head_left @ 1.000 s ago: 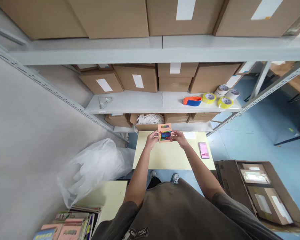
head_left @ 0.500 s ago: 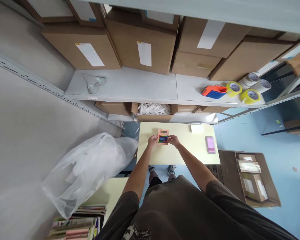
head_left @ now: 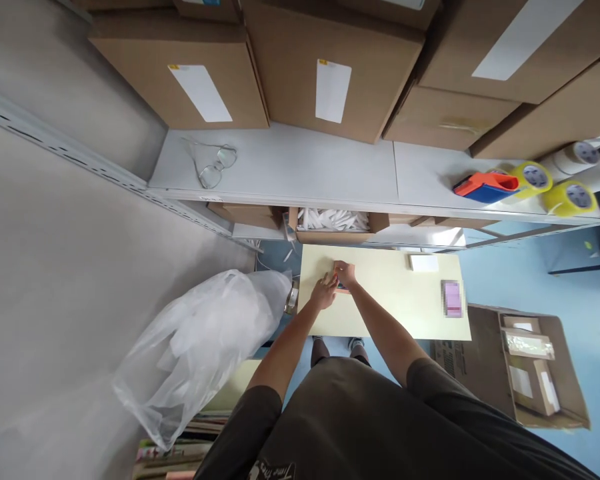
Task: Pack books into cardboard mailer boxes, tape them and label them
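From the head camera, looking steeply down, the person's two bare arms reach forward over a pale yellow rectangular table (head_left: 400, 303). The left hand (head_left: 324, 292) and the right hand (head_left: 345, 273) meet near the table's far left part, both laid on a small orange cardboard packet (head_left: 341, 289) that lies on the tabletop. Only a sliver of the packet shows between and below the hands. The right hand covers it from above and the left hand touches its near left side. Whether either hand actually clasps it or only rests on it cannot be told at this size.

On the same table, well apart to the right, lie a white paper pad (head_left: 424, 263) and a pink flat item (head_left: 451, 298) (too blurred to make out further).

Left of the table a large clear plastic bag (head_left: 200, 347) bulges against the wall. To the right, on the blue floor, stands an open brown cardboard carton (head_left: 570, 400) with packets inside.

Beyond the table, a grey metal shelf (head_left: 300, 167) carries a pair of wire-framed glasses (head_left: 213, 167), an orange and blue tape dispenser (head_left: 485, 187) and yellow tape rolls (head_left: 573, 197), with labelled brown cardboard boxes (head_left: 290, 60) behind them.
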Demonstrator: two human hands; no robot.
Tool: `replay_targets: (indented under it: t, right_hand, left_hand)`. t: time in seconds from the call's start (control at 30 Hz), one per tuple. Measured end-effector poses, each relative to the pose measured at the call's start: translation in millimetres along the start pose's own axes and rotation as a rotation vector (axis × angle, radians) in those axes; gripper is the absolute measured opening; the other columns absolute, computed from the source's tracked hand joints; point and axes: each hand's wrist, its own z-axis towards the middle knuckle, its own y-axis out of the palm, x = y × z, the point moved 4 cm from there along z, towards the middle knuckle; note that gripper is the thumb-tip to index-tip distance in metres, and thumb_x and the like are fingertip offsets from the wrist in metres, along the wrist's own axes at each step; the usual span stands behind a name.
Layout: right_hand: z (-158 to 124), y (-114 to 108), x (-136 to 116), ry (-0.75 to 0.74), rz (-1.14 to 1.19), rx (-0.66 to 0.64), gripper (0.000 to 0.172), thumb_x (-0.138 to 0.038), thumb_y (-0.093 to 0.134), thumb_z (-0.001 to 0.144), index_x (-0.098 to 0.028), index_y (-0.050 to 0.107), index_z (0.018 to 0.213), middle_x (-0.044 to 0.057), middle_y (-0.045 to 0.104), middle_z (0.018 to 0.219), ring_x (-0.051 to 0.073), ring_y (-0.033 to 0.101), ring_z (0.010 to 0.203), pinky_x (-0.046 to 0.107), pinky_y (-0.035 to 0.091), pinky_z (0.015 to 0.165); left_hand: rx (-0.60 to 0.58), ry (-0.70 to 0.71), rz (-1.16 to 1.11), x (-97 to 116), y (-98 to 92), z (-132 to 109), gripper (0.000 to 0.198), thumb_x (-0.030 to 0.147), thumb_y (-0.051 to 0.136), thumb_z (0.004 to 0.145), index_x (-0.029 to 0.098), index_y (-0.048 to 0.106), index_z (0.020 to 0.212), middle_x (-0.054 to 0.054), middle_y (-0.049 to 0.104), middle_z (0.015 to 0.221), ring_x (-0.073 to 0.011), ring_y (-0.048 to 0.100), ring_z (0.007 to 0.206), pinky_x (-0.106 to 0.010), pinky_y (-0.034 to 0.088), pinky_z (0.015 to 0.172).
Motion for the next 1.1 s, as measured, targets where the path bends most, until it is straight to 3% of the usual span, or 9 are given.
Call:
replay_targets:
  t: [0.07,0.13,0.3,0.4,0.57,0.7,0.8,0.93,1.1]
  right_hand:
    - [-4.9,-10.0,-1.6,0.006,-0.009,0.116,0.033,-0.044,0.064,0.076,-0.028,0.081,0.099,0.006,0.082,0.111,0.031,0.07,0.121,0.046,0.052,0.11]
    - [-13.7,-24.5,-2.1,0.005,0.021,0.165,0.045,-0.052,0.064,0.078,-0.027,0.081,0.111,0.009,0.08,0.123,0.031,0.067,0.128,0.049,0.049,0.114]
    - [-39.0,-52.0,0.2,0.064,0.27,0.066,0.065,-0.069,0.065,0.081,-0.03,0.076,0.132,0.013,0.072,0.143,0.033,0.061,0.14,0.053,0.052,0.11]
    - [-48.5,-53.2,3.3,0.109,0.373,0.021,0.067,-0.071,0.064,0.083,-0.032,0.074,0.136,0.012,0.066,0.152,0.033,0.06,0.143,0.053,0.054,0.108]
    - [-56.3,-42.6,6.6,0.119,0.387,-0.003,0.069,-0.07,0.067,0.082,-0.032,0.071,0.141,0.012,0.064,0.155,0.032,0.062,0.142,0.052,0.054,0.108]
    - [-65.6,-47.2,1.4,0.109,0.386,-0.032,0.072,-0.071,0.069,0.081,-0.031,0.071,0.142,0.014,0.063,0.156,0.032,0.062,0.142,0.052,0.054,0.11]
    - [-76.6,-63.3,-7.2,0.074,0.389,-0.057,0.073,-0.073,0.07,0.081,-0.03,0.072,0.14,0.015,0.065,0.154,0.033,0.064,0.139,0.052,0.054,0.11]
    - [-96.5,-94.5,-20.1,-0.026,0.382,-0.083,0.071,-0.076,0.067,0.085,-0.03,0.073,0.138,0.015,0.067,0.151,0.034,0.068,0.133,0.055,0.057,0.106]
    - [-124.1,-142.8,-31.5,-0.106,0.455,-0.084,0.064,-0.069,0.071,0.084,-0.03,0.074,0.135,0.015,0.07,0.145,0.035,0.07,0.13,0.055,0.056,0.105]
  left_hand:
    - [-0.013,-0.042,0.05,-2.2,8.4,-2.7,0.071,0.023,0.059,0.092,0.023,0.054,0.162,-0.011,0.039,0.175,-0.0445,0.012,0.167,-0.069,0.013,0.131]
    - [0.024,-0.084,0.034,-10.8,4.5,-2.3,0.07,0.025,0.061,0.092,0.024,0.055,0.162,-0.011,0.039,0.175,-0.0465,0.009,0.167,-0.071,0.008,0.13]
    - [0.223,-0.152,-0.155,-54.7,-45.0,3.8,0.058,0.033,0.07,0.092,0.019,0.068,0.148,-0.019,0.051,0.166,-0.0475,0.017,0.165,-0.069,0.012,0.129]
    - [0.157,-0.196,-0.087,-76.3,-65.5,7.3,0.061,0.03,0.064,0.092,0.02,0.064,0.152,-0.017,0.047,0.169,-0.0455,0.018,0.165,-0.071,0.015,0.129]
    - [0.053,-0.212,0.028,-80.7,-69.8,8.2,0.069,0.024,0.057,0.09,0.017,0.057,0.159,-0.017,0.038,0.174,-0.0457,0.019,0.165,-0.072,0.023,0.126]
    - [0.144,-0.207,0.028,-63.2,-72.3,-3.9,0.073,0.027,0.062,0.09,0.016,0.053,0.162,-0.017,0.034,0.176,-0.0441,0.02,0.165,-0.065,0.028,0.128]
    - [0.278,-0.199,-0.007,-38.5,-77.9,-21.2,0.064,0.032,0.063,0.093,0.019,0.061,0.155,-0.014,0.04,0.174,-0.0405,0.028,0.163,-0.057,0.029,0.13]
    - [0.487,-0.196,-0.112,9.3,-82.6,-42.3,0.052,0.034,0.064,0.094,0.024,0.069,0.145,-0.013,0.062,0.155,-0.035,0.045,0.153,-0.052,0.031,0.131]
    - [0.639,-0.175,-0.287,80.5,-77.2,-51.3,0.047,0.036,0.069,0.093,0.026,0.073,0.139,-0.014,0.062,0.152,-0.0341,0.053,0.146,-0.049,0.037,0.128]
